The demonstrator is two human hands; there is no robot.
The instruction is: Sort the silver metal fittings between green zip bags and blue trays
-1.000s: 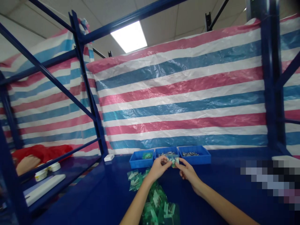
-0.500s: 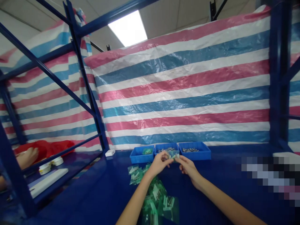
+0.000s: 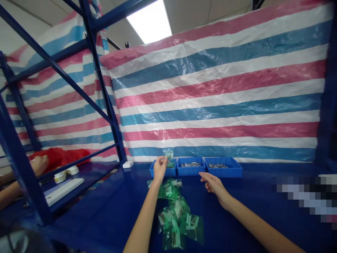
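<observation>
My left hand (image 3: pixel 159 169) pinches a small greenish clear plastic bag (image 3: pixel 169 154) by its edge, raised over the left blue bin (image 3: pixel 163 173). What is inside that bag is too small to make out. My right hand (image 3: pixel 213 185) hovers over the table in front of the bins, its index finger stretched out and the others loosely bent, with nothing visible in it. Below my left hand lies a spread of green plastic bags (image 3: pixel 179 208) with small white and metal parts in them.
The middle bin (image 3: pixel 191 171) and right bin (image 3: pixel 223 172) hold small metal parts. A small white box (image 3: pixel 127 164) sits by the rack post. At the left, another person's hand (image 3: pixel 39 164) is near red cloth (image 3: pixel 63 156), by white jars (image 3: pixel 60 176). A striped sheet (image 3: pixel 210 105) hangs behind.
Both hands were together at a small bag before the middle bin. My left hand has carried the bag left, over the left bin; my right hand has let go and come apart from it.
</observation>
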